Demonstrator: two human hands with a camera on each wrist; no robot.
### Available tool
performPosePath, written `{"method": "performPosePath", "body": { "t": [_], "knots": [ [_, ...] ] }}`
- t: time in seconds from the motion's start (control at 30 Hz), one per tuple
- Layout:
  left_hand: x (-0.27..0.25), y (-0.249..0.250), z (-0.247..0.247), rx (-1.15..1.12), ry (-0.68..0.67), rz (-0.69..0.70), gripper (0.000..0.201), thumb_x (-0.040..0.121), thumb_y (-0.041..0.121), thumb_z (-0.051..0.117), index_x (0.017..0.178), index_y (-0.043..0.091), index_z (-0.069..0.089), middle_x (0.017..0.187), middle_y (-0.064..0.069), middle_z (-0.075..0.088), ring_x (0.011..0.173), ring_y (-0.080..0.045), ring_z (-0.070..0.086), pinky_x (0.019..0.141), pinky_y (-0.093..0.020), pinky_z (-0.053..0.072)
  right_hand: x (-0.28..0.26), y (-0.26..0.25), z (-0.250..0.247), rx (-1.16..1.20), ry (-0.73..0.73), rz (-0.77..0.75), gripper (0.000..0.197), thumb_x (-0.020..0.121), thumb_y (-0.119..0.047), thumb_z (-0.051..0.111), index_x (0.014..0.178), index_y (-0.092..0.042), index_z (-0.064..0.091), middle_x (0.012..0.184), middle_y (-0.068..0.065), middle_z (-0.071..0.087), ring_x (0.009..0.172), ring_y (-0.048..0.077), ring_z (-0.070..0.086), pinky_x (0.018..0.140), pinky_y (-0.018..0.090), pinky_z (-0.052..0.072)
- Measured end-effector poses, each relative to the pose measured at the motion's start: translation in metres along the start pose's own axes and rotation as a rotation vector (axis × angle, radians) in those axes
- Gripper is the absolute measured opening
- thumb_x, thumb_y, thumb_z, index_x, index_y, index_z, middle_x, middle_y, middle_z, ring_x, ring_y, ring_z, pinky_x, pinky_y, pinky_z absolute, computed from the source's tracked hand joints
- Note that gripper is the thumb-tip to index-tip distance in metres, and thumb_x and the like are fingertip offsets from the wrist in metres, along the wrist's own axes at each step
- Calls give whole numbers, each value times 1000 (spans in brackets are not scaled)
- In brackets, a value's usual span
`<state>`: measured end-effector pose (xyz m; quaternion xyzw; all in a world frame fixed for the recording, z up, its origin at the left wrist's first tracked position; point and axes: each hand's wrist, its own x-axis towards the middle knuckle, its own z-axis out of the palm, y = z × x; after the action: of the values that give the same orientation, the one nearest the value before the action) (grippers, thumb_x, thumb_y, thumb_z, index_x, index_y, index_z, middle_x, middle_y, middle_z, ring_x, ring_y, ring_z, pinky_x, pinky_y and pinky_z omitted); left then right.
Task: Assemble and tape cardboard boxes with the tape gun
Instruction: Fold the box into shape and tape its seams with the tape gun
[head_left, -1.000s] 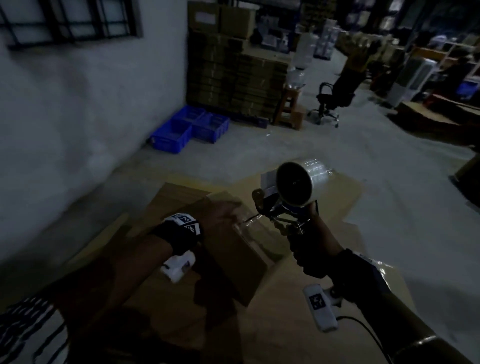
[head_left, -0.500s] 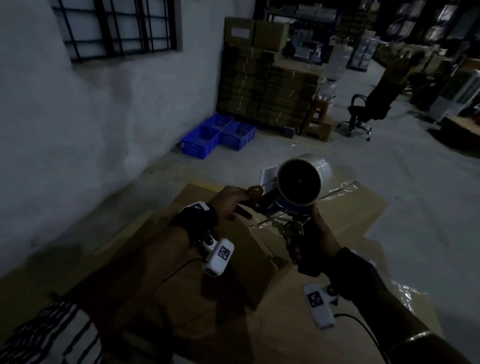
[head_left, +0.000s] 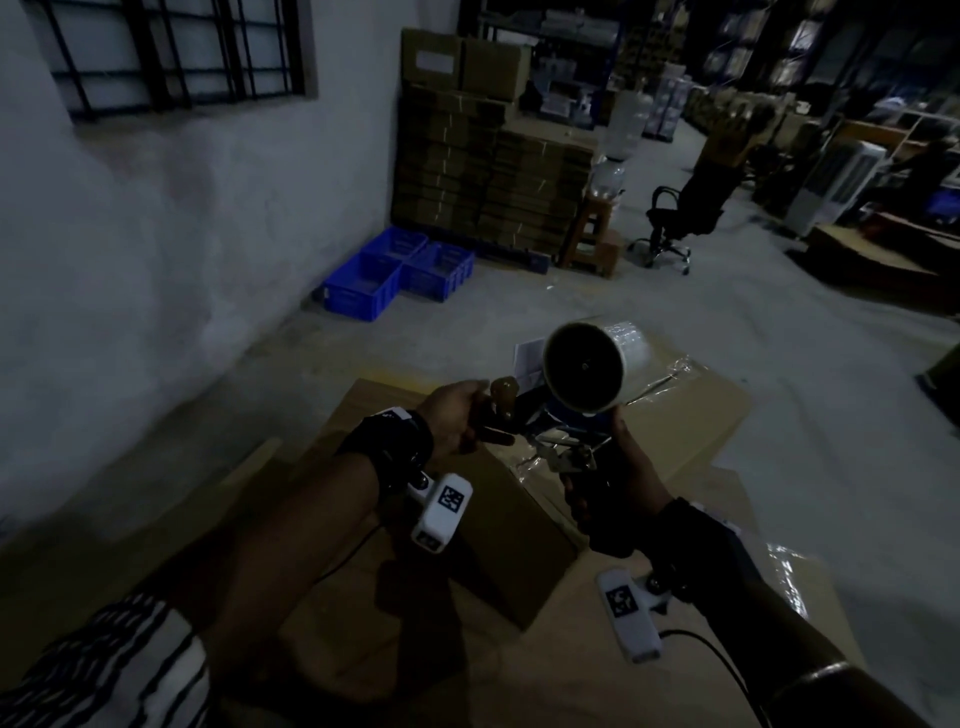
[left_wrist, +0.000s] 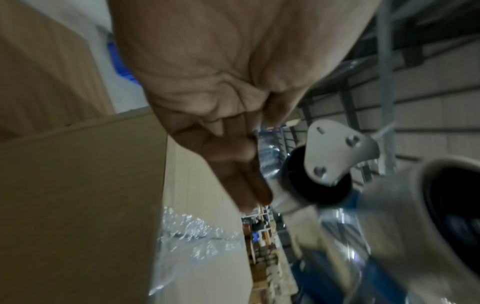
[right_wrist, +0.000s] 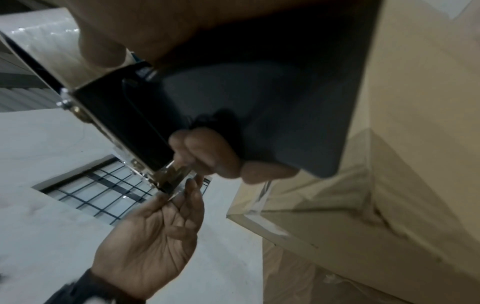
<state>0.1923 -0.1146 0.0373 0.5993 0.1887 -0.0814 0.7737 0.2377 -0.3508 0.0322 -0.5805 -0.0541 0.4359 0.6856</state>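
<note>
Right grip (head_left: 608, 499): we see the fingers wrapped tight round the dark handle of the tape gun (head_left: 558, 426), held up in the air above the cardboard. In the right wrist view the curled fingertips (right_wrist: 213, 156) close over the handle's lower edge.

Left grip (head_left: 452, 418): palm turned up, fingers extended to the gun's front end. In the right wrist view the fingertips (right_wrist: 191, 193) touch the clear tape end at the metal mouth; we cannot tell whether they pinch it or only touch it.

Tape roll (head_left: 592, 366) sits on top of the gun, its dark core facing us, clear tape wound round it. In the left wrist view a grey metal plate (left_wrist: 337, 152) with rivets shows beside the fingers.

Below the gun: a closed cardboard box (head_left: 691, 415) with clear tape glinting along its top. Nearer us, a flat cardboard sheet (head_left: 467, 519) lies over further cardboard spread on the floor (head_left: 779, 364).

Further out: blue plastic crates (head_left: 400, 275) against the white wall, a tall stack of flat cartons (head_left: 488, 176) behind them, a wooden stool (head_left: 592, 239) at its corner, a black office chair (head_left: 680, 223) to the right. Barred window (head_left: 171, 52) upper left. Light is dim throughout.
</note>
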Motion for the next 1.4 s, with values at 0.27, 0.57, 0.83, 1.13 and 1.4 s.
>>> {"method": "performPosePath", "body": {
  "t": [0.27,0.57,0.83,1.13,1.4],
  "knots": [
    [4,4,-10,173,17,21,25,96,5,51,78,-3,66,80,-21,68,70,-30,64,47,-23,43,-9,7,25,24,0,-42,86,61,-94,60,90,-13,72,68,5,23,55,19,13,52,30,17],
    [15,0,-18,572,227,9,16,96,14,59,92,2,69,78,-14,57,67,-25,52,66,-32,41,-7,16,32,-87,35,30,95,76,-93,45,133,-20,64,124,53,33,91,60,47,75,53,41],
    [20,7,-19,634,270,8,27,91,22,65,72,3,64,75,-17,61,62,-23,52,65,-28,41,-17,7,43,-179,107,73,87,74,-95,39,110,-23,73,68,7,18,66,24,3,62,41,7],
    [26,21,-34,626,264,-45,24,93,14,63,79,-5,67,74,-13,73,36,-5,57,44,-17,50,-23,3,50,-203,125,96,71,75,-93,36,78,-35,78,64,4,17,61,20,6,58,34,10],
    [40,18,-33,815,380,-83,39,84,34,74,55,11,63,36,7,56,41,-7,55,47,-20,47,-12,6,44,-233,144,75,87,62,-97,52,130,-43,60,62,2,25,52,16,18,55,34,15]
  ]
}}
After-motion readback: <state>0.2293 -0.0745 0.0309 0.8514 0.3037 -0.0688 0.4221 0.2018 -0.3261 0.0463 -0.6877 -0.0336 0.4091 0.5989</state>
